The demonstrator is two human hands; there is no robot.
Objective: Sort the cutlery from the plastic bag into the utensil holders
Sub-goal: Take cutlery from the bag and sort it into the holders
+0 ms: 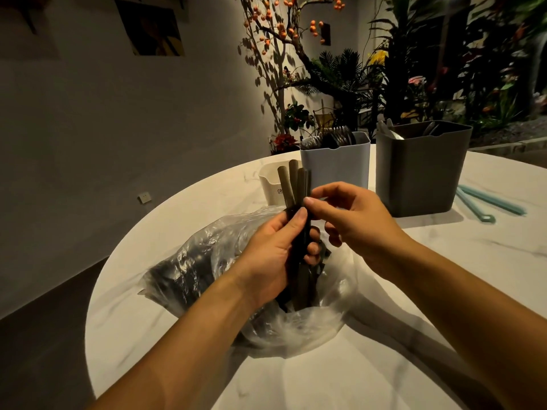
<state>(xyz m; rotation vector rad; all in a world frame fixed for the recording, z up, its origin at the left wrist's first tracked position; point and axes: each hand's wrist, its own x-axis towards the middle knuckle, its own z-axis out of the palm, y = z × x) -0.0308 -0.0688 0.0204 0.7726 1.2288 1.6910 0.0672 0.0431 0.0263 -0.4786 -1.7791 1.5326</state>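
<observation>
So the left hand (278,250) has its fingers (313,249) curled round a bundle of dark cutlery (299,232), thumb pressed flat along the front of it, and the bundle stands more or less upright. The handles poke up past the thumb in a little fan, tan-olive looking in this light, and the lower ends drop below the fingers down into the open mouth of the plastic bag (266,294). Can't tell whether they're knives, forks or spoons since the working ends are buried.

The right hand (352,220) comes in from the other side, with thumb and forefinger narrowed to a pinch on the bundle just above the left thumb. The rest of its fingers hang loosely curled under the palm, holding nothing.

The bag is clear and crumpled, sitting on the white marbled counter (444,291) right under both hands, and there's more dark cutlery showing through the plastic off to the left of the left-hand fingers.

Beyond the fingertips there are three holders in a row: a small cream holder (270,184) right behind the raised handles, a white holder (336,167) with dark utensil tops sticking out, and a grey holder (420,170) with some pale pieces in it. A couple of light blue sticks (485,202) lie on the counter right of the grey one.
</observation>
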